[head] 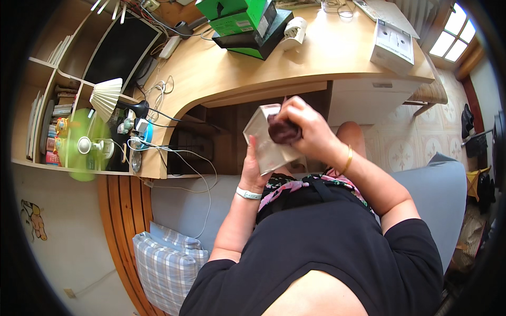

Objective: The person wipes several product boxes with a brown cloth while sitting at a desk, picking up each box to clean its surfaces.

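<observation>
My left hand grips the lower left side of a pale, shallow rectangular box or tray, its thumb lying along the near face. The box is tilted above my lap, in front of the desk's knee space. In my right hand is a bunched dark maroon cloth, pressed on or held just over the upper right part of the box. That cloth and hand hide part of the box's surface. I cannot tell whether the box has a lid.
The curved wooden desk edge lies just beyond my hands. On it stand stacked green and black boxes, a white product box and a pleated lamp. A green fan blurs at left; white cables hang nearby.
</observation>
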A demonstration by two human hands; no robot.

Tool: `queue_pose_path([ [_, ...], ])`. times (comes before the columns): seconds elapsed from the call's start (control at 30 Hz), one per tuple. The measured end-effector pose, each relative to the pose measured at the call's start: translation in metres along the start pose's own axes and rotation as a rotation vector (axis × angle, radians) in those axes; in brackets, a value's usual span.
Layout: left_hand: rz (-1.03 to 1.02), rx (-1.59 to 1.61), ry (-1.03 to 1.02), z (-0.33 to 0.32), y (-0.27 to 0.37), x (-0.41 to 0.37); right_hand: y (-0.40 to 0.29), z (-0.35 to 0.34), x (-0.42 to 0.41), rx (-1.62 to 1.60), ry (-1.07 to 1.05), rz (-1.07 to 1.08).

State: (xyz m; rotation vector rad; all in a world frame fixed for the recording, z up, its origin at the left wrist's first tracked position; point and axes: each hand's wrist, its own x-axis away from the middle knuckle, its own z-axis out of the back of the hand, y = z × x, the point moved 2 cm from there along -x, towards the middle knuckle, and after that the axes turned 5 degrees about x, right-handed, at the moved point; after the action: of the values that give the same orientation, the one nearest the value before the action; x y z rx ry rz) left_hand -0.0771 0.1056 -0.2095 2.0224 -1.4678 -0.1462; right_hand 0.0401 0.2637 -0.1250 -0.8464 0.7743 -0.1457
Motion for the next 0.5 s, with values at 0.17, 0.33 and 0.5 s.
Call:
queue_pose_path([
  [0.17, 0.02, -0.031, 0.002, 0.009, 0.02, 0.007, -0.028, -0.007, 0.026, -0.081, 0.0, 0.034],
  [0.33, -0.029, -0.095, 0.164, 0.007, -0.003, 0.011, 0.01, -0.005, -0.025, 0.006, 0.054, -0.064],
  [0.5, -0.051, 0.208, 0.165, -0.001, 0.023, 0.0, 0.01, -0.014, -0.008, -0.126, 0.06, -0.062],
])
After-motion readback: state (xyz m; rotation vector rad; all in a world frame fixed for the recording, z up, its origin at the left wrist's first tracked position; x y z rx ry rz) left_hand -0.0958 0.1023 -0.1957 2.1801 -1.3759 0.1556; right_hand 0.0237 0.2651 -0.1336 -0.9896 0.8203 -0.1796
